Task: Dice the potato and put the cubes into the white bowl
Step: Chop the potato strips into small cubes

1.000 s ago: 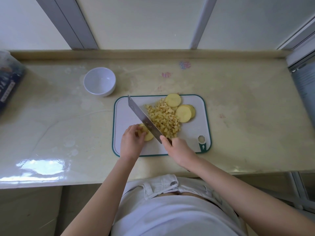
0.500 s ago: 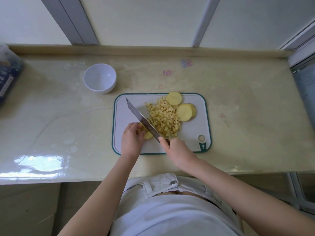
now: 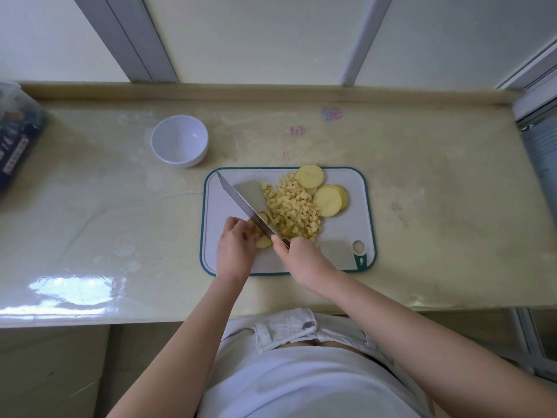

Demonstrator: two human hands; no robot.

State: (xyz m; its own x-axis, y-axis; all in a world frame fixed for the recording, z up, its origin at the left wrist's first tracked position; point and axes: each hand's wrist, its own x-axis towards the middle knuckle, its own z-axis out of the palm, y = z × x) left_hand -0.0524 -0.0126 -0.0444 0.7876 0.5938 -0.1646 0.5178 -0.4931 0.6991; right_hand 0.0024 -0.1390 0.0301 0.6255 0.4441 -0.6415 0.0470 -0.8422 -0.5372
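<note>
A white cutting board (image 3: 340, 242) with a green rim lies on the counter. On it my left hand (image 3: 233, 247) holds a potato slice (image 3: 262, 242) with curled fingers. My right hand (image 3: 301, 257) grips the handle of a cleaver (image 3: 244, 203), whose blade lies across the slice, right beside my left fingertips. A heap of potato cubes (image 3: 292, 211) sits just right of the blade. Round potato slices (image 3: 327, 200) lie at the board's far right part. The white bowl (image 3: 179, 141) stands empty on the counter, beyond the board's left corner.
The pale glossy counter (image 3: 105, 206) ends at a low back ledge under window frames. A dark printed package (image 3: 16, 140) lies at the far left edge. A window frame borders the counter on the right.
The blade's position over the slice has shifted slightly while both hands stay in place. The view has shifted a little, so everything sits slightly higher in the frame.
</note>
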